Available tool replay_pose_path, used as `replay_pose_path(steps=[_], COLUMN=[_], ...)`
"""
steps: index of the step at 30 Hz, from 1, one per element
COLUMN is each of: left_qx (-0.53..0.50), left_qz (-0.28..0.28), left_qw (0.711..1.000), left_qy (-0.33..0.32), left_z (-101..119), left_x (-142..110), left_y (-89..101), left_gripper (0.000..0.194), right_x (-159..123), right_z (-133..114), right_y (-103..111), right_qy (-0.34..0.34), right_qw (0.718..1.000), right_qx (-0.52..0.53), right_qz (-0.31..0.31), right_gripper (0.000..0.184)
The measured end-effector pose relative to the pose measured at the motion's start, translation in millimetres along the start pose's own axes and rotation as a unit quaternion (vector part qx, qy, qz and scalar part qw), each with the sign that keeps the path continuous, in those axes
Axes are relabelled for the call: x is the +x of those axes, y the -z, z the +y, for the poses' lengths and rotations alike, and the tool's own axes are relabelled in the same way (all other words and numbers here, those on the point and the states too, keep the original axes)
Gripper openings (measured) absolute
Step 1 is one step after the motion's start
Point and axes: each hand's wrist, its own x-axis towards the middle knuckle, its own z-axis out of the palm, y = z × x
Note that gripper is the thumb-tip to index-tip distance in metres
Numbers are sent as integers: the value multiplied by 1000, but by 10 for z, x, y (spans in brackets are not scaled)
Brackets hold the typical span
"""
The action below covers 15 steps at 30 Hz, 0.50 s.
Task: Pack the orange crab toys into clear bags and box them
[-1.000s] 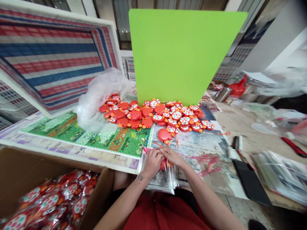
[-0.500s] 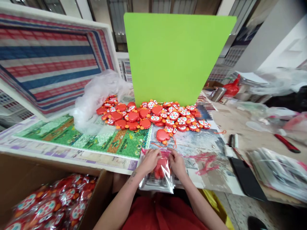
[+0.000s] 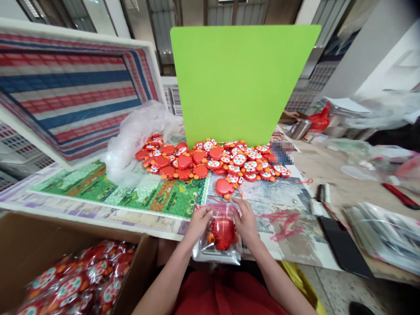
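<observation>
Between my hands, at the front edge of the table, lies a clear plastic bag (image 3: 210,256) with a red crab-shaped toy (image 3: 223,233) inside it, its plain red side up and orange parts at the sides. My left hand (image 3: 199,223) pinches the upper left side of the bag between thumb and fingers. At the upper right side of the bag is my right hand (image 3: 245,218), its fingers stretched along the plastic. Just beyond the bag sits a loose red toy (image 3: 224,187) with an orange cord. Behind it spreads a pile of the same toys (image 3: 183,162).
A cardboard box (image 3: 139,258) at the lower left holds several bagged toys. A green board (image 3: 243,83) stands behind the pile. On the right lie a black phone-like slab (image 3: 344,245), a stack of plastic bags (image 3: 387,236) and a red cutter (image 3: 400,195). A person's hand (image 3: 291,113) shows behind.
The toy has slid further down inside the bag and shows more fully. My left hand has shifted slightly left, and my right hand's fingers have straightened.
</observation>
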Motion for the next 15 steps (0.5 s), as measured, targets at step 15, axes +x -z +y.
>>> replay_pose_path(steps=[15], left_qx=[207], left_qz=[-41], left_qw=[968], left_qy=[-135], left_z=[343], left_x=[-113], left_y=[-160], left_gripper=[28], right_x=[218], right_z=[-203], right_y=[-214], right_qy=[122], right_qw=[977], right_qx=[-146], right_qz=[-100], right_gripper=[36])
